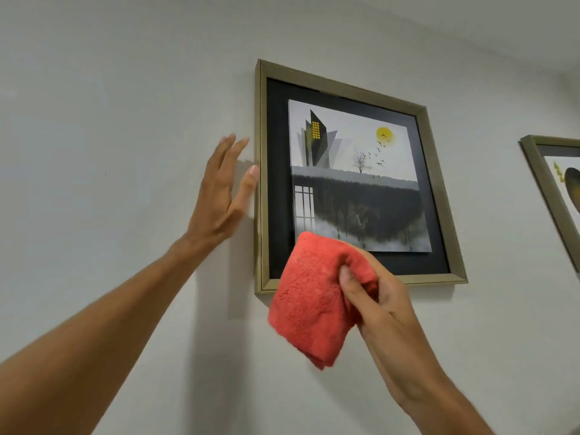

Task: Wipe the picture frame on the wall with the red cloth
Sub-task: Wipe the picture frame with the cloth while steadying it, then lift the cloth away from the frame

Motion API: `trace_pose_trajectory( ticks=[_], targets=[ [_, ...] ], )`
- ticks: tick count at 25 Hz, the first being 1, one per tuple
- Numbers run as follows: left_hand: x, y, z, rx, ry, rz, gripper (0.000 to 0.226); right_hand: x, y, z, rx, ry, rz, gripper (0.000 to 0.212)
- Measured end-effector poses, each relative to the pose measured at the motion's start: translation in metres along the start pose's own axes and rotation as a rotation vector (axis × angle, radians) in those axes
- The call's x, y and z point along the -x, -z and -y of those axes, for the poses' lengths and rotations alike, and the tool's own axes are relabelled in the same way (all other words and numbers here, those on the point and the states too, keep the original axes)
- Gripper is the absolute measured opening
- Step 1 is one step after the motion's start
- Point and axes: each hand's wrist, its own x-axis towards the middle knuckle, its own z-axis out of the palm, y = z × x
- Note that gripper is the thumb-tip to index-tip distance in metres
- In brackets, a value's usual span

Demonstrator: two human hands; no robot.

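A gold-edged picture frame (436, 171) hangs on the pale wall, holding a black mat and a print of a dark tower, a yellow sun and birds. My right hand (381, 304) grips a folded red cloth (309, 301) in front of the frame's lower left corner; the cloth covers that corner and hangs below the bottom rail. My left hand (221, 196) is raised with fingers spread, its thumb tip touching the frame's left edge, palm near the wall.
A second framed picture (547, 189) hangs at the right edge of view, partly cut off. The pale wall (125, 120) spreads bare to the left and below the frames.
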Motion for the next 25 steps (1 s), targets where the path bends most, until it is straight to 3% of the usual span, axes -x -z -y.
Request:
trace_pose_trajectory(
  ticks=[2,4,6,8,10,13,19,22,25],
  targets=[
    [0.049,0.015,-0.024,0.330,0.226,0.050,0.060,0.013,-0.001,0.009,-0.109,-0.090,0.039,0.024],
    [0.106,0.041,-0.049,0.675,0.484,0.270,0.077,0.032,-0.010,0.013,-0.150,-0.163,0.104,0.022],
    [0.162,0.069,-0.077,0.834,0.656,0.506,0.089,0.058,-0.026,0.010,-0.160,-0.203,0.170,0.024],
    [0.221,0.094,-0.100,0.819,0.674,0.598,0.070,0.088,-0.044,0.003,-0.116,-0.194,0.207,0.022],
    [0.280,0.124,-0.112,0.739,0.765,0.519,0.043,0.126,-0.067,-0.004,-0.056,-0.210,0.246,0.018],
    [0.356,0.174,-0.110,0.622,0.992,0.422,0.028,0.188,-0.101,-0.019,-0.012,-0.355,0.328,0.018],
    [0.549,0.245,-0.121,0.373,1.428,0.343,0.021,0.360,-0.171,-0.076,-0.075,-1.003,0.464,0.029],
    [0.674,0.267,-0.147,0.278,1.731,0.263,0.016,0.477,-0.193,-0.109,-0.045,-1.385,0.443,0.047],
    [0.795,0.283,-0.188,0.234,2.046,0.249,0.025,0.606,-0.198,-0.135,-0.001,-1.750,0.406,0.050]
  ],
)
